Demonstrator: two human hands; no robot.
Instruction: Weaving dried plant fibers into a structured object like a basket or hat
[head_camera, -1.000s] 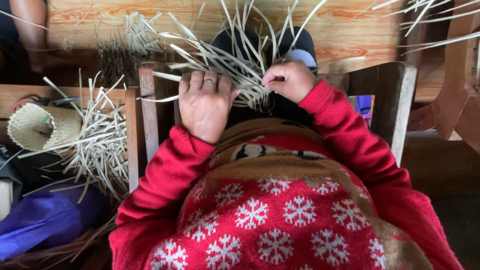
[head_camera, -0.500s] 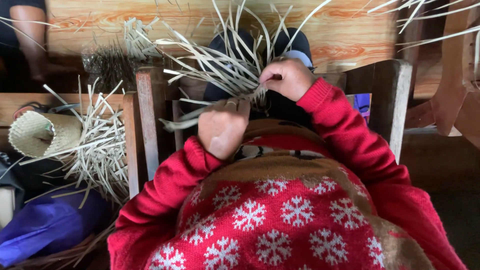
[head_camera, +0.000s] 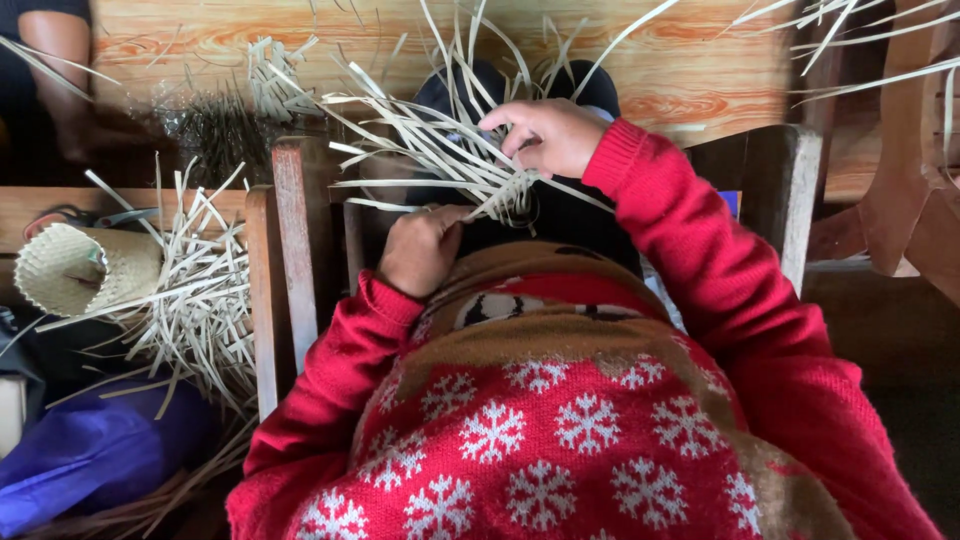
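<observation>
A fan of pale flat straw strips (head_camera: 440, 150) spreads out over my lap, woven together at its base. My left hand (head_camera: 420, 250), in a red sleeve, is closed on the lower ends of the strips. My right hand (head_camera: 545, 135) sits higher and pinches a strip near the woven centre. Dark trousers and my knees lie under the work. A red sweater with white snowflakes fills the lower part of the view.
A finished woven straw cone (head_camera: 85, 268) lies at the left beside a loose heap of strips (head_camera: 205, 300). A wooden chair frame (head_camera: 290, 230) surrounds me. Purple cloth (head_camera: 95, 455) lies at lower left. Another person's arm (head_camera: 55, 70) shows at top left.
My left hand has dropped from flat on top of the strips to a closed grip lower down. My right hand has lifted slightly, pulling a strip.
</observation>
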